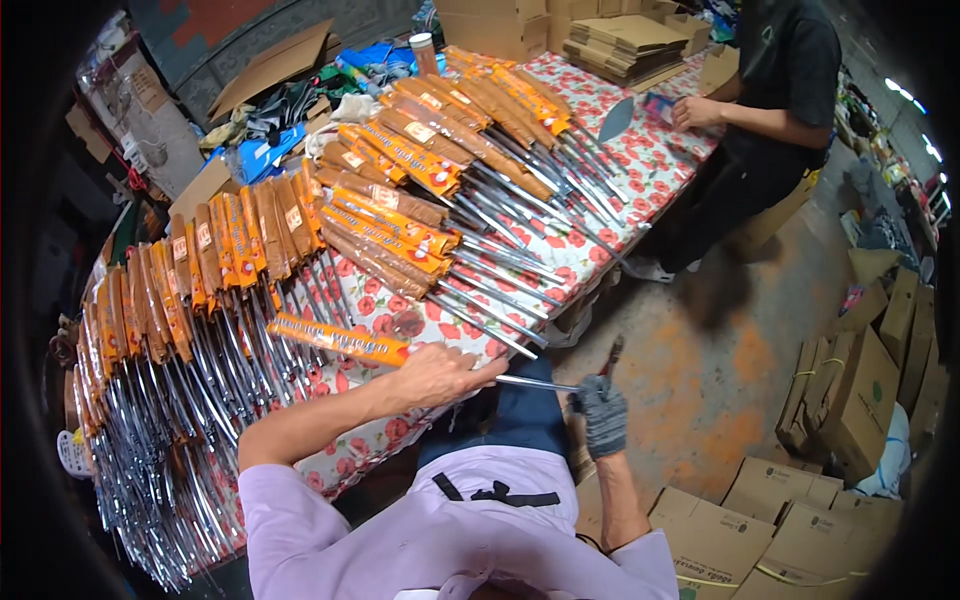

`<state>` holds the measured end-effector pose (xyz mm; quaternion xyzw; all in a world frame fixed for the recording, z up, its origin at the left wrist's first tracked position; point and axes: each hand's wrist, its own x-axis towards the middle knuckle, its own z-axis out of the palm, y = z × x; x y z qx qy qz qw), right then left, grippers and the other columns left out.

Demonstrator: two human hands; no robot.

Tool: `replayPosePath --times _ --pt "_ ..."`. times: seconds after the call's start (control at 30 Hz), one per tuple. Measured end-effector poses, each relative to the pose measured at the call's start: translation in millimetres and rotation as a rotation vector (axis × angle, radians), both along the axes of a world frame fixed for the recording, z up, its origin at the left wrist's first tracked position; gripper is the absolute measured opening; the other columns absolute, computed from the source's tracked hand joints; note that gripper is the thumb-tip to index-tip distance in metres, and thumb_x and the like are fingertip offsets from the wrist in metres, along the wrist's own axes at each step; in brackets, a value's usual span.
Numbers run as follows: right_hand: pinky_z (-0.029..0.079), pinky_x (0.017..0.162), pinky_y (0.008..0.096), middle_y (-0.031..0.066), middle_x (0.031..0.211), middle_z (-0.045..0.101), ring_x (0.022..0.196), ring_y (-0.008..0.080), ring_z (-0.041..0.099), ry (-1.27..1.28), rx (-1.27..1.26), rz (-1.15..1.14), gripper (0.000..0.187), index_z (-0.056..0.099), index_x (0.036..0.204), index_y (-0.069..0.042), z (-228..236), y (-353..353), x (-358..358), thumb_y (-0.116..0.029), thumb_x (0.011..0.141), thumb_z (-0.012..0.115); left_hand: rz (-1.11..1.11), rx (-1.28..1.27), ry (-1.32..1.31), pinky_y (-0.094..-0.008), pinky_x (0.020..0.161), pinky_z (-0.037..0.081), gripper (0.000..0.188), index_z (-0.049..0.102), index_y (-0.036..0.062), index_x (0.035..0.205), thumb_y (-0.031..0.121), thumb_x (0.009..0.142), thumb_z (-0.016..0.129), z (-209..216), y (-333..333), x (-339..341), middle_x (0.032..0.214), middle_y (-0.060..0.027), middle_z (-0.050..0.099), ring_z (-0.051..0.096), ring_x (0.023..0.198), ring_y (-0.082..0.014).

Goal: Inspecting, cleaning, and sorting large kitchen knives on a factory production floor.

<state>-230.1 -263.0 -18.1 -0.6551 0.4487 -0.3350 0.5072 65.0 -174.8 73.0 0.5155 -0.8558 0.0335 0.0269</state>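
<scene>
My bare left hand [437, 376] is closed around a metal rod with an orange printed sleeve [335, 338] over its left end. The bare shaft runs right from my fingers, across the table's front edge, toward my right hand [603, 415]. That hand wears a grey glove and is closed on a slim hand tool [616, 350] with a dark reddish end sticking up. The tool's exact kind is unclear, and its lower part is hidden in the glove. The shaft's right tip meets the gloved fingers. Several similar sleeved rods [390, 235] lie in rows on the table.
A floral cloth covers the table [640, 150]. Across its far right corner a person in dark clothes [780, 110] stands, hands over the table. Flattened cardboard boxes [710, 540] lie at lower right, more cartons [860, 390] beyond. Cloths and blue plastic [265, 150] pile up behind the rods.
</scene>
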Motion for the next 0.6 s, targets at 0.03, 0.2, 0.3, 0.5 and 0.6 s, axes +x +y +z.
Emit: replayPosePath --times 0.03,0.2,0.3,0.5,0.6 --pt "0.051 0.060 0.0283 0.0030 0.077 0.065 0.064 0.0122 0.062 -0.089 -0.014 0.004 0.016 0.062 0.087 -0.005 -7.9 -0.5 6.0 -0.015 0.098 0.067 0.055 0.031 -0.009 -0.0384 0.045 0.048 0.037 0.056 0.0184 0.131 0.034 0.098 0.058 -5.7 3.2 1.3 0.065 -0.0025 0.059 0.064 0.057 -0.0230" --pt "0.050 0.061 0.0341 0.0076 0.079 0.064 0.070 0.0200 0.064 -0.340 0.478 -0.065 0.010 0.062 0.090 -0.005 -40.4 4.1 31.8 -0.013 0.093 0.068 0.140 0.105 0.049 -0.0405 0.048 0.050 0.038 0.055 0.0177 0.131 0.034 0.097 0.059 -31.7 16.3 4.5 0.073 -0.0059 0.063 0.066 0.063 -0.0251" --pt "0.050 0.060 0.0349 0.0088 0.079 0.064 0.070 0.0215 0.064 -0.345 0.552 -0.043 0.009 0.062 0.091 -0.006 -48.6 2.6 27.9 -0.013 0.093 0.067 0.080 -0.027 0.366 -0.0423 0.059 0.053 0.039 0.055 0.0146 0.132 0.032 0.097 0.062 -44.5 15.5 -11.5 0.086 -0.0093 0.064 0.067 0.075 -0.0282" --pt "0.050 0.055 0.0306 0.0058 0.077 0.064 0.062 0.0171 0.060 -0.277 0.197 0.024 0.015 0.059 0.091 -0.008 -48.1 -6.2 13.2 -0.019 0.097 0.066 0.173 0.182 0.371 -0.0443 0.061 0.053 0.034 0.055 0.0149 0.129 0.032 0.099 0.058 -45.9 14.9 -6.8 0.087 -0.0104 0.062 0.067 0.077 -0.0300" --pt "0.050 0.055 0.0289 0.0052 0.076 0.063 0.062 0.0151 0.060 -0.401 0.370 -0.068 0.016 0.060 0.092 -0.007 -47.1 -5.0 18.3 -0.021 0.098 0.066 0.150 0.215 0.309 -0.0446 0.059 0.052 0.032 0.055 0.0157 0.127 0.033 0.100 0.056 -40.6 17.2 -1.2 0.084 -0.0107 0.061 0.067 0.073 -0.0306"
